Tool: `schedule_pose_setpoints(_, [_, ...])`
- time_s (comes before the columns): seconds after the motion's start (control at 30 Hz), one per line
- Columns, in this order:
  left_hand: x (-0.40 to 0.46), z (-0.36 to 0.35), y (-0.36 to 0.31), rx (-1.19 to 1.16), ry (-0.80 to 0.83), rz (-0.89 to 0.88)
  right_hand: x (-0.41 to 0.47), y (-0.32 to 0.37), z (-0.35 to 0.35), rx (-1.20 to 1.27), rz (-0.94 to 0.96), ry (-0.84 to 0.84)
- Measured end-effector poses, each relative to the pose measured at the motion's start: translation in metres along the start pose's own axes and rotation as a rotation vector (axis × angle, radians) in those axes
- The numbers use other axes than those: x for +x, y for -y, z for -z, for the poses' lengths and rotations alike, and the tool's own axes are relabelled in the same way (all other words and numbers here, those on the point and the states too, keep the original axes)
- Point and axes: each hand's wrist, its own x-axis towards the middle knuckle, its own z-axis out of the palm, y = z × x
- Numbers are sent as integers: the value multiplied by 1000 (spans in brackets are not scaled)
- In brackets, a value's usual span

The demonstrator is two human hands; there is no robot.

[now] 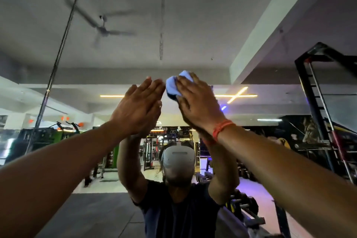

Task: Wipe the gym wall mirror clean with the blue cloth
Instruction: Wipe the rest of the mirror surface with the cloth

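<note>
Both arms are stretched up and forward toward the mirror, which fills pretty much the whole view. Right hand has flat, straight fingers pressing the blue cloth against the glass, up high around the middle of the frame; the cloth is bunched up and pokes out past the fingertips on the left and top. There's an orange wristband on that wrist. Left hand is just beside it with nothing in it, fingers straight and together, palm toward the glass. It meets its own reflection, so it looks like it's touching the mirror, though I can't be sure. In the reflection you get the person in a dark t-shirt with a white headset on. Further back in the reflection there's a dumbbell rack low on the right, a black cable machine frame, a ceiling fan with blurred blades, and some yellow strip lights at the far end of the gym.
</note>
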Motion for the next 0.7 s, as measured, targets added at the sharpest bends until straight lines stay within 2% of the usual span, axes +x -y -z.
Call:
schedule_pose_setpoints(0.03, [-1,-1,0,-5,-7,4,4,-20,6,-38,77,9])
schedule_pose_setpoints(0.07, [-1,-1,-2,-10,-8,17,6,-44,14,-89,45,29])
schedule_pose_setpoints(0.17, [0,-2,-11,-21,-9,85,8,-97,31,-161,-293,-49])
schedule_pose_setpoints(0.23, [1,-4,-18,-31,-14,122,1,-76,20,-81,-400,-164])
schedule_pose_setpoints(0.3, [3,-5,-25,-44,-14,83,-15,-35,4,23,-335,-214])
schedule_pose_setpoints(0.37, [3,-10,-32,-30,8,-32,-40,-14,-3,115,-112,-158])
schedule_pose_setpoints(0.43, [4,-13,-38,-42,25,-68,-49,-32,7,90,38,-76])
schedule_pose_setpoints(0.47, [3,-14,-38,-54,25,-66,-51,-46,12,46,32,-57])
schedule_pose_setpoints(0.57, [1,-15,-34,-73,16,-85,-53,-70,20,-22,-272,-105])
schedule_pose_setpoints(0.63, [1,-14,-31,-103,47,-84,-44,-47,14,45,-480,-221])
schedule_pose_setpoints(0.7, [3,-12,-29,-163,85,-74,-43,-1,-1,133,-547,-293])
